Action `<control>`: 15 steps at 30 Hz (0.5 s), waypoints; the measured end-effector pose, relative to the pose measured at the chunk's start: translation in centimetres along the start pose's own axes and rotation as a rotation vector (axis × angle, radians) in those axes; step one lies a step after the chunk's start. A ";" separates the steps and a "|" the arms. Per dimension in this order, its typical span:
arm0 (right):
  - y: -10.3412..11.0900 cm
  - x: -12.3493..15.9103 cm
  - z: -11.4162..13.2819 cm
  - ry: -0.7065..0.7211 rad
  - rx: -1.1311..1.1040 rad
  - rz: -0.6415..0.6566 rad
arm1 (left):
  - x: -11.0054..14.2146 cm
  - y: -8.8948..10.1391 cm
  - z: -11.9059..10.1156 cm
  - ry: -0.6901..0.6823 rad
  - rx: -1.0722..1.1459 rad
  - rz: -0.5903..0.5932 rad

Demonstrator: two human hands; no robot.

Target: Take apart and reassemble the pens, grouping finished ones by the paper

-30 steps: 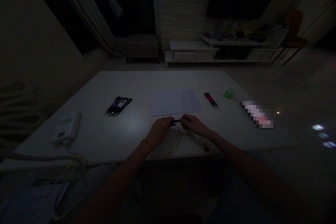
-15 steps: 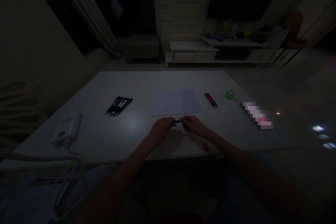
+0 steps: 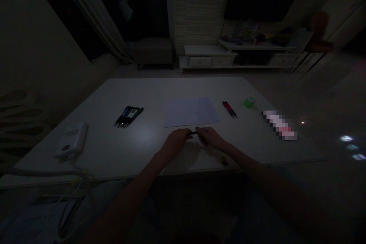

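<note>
Your left hand (image 3: pixel 175 141) and your right hand (image 3: pixel 208 138) are close together, and they do not touch. Both hands pinch a short dark pen (image 3: pixel 193 133) between them. The left hand has one end and the right hand has the other end. The pen lies sideways, right over the white tabletop (image 3: pixel 100 148).

Just past your hands is a sheet of paper (image 3: pixel 190 112) with tiny lines of writing on its right side. Past your left hand, to the left of the paper, lies a bunch of pens (image 3: pixel 128 116), side by side. Past your right hand, to the right of the paper, are two pens with red on them (image 3: pixel 229 109), lying close together. Further right is a small green thing (image 3: pixel 249 102), then a long thing that is too blurry to tell (image 3: pixel 279 124). A small brown thing (image 3: pixel 224 161) lies just below your right hand. Far to your left sits a white box (image 3: pixel 71 140) with a pale cable (image 3: pixel 77 171) coming from it and going over the edge.
</note>
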State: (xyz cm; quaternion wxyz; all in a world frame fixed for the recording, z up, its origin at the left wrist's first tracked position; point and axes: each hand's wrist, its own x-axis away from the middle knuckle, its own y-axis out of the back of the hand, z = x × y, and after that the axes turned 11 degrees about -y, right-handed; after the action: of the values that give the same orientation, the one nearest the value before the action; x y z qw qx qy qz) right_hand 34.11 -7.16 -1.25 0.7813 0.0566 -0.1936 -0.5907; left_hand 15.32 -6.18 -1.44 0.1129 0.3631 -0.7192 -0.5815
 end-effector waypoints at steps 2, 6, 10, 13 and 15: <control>0.1 0.0 0.0 0.028 0.010 -0.007 | 0.0 0.1 -0.1 0.006 0.010 -0.005; 0.1 -0.3 -0.3 -0.038 -0.025 0.035 | 0.0 0.0 -0.1 0.019 0.022 -0.011; -0.1 -0.3 -0.3 -0.042 -0.038 0.000 | -0.1 0.1 0.0 0.033 0.032 0.004; 0.0 -0.3 0.0 0.026 0.010 -0.020 | -0.1 0.1 0.0 0.038 0.051 0.007; 0.1 -0.5 -0.1 0.039 0.018 -0.005 | 0.0 0.1 -0.1 0.026 0.065 -0.002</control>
State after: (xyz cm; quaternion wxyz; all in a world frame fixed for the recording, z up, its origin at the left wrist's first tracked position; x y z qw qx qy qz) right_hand 34.13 -6.67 -1.38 0.7830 0.0759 -0.1834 -0.5895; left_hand 15.36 -6.24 -1.35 0.1097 0.3746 -0.7360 -0.5531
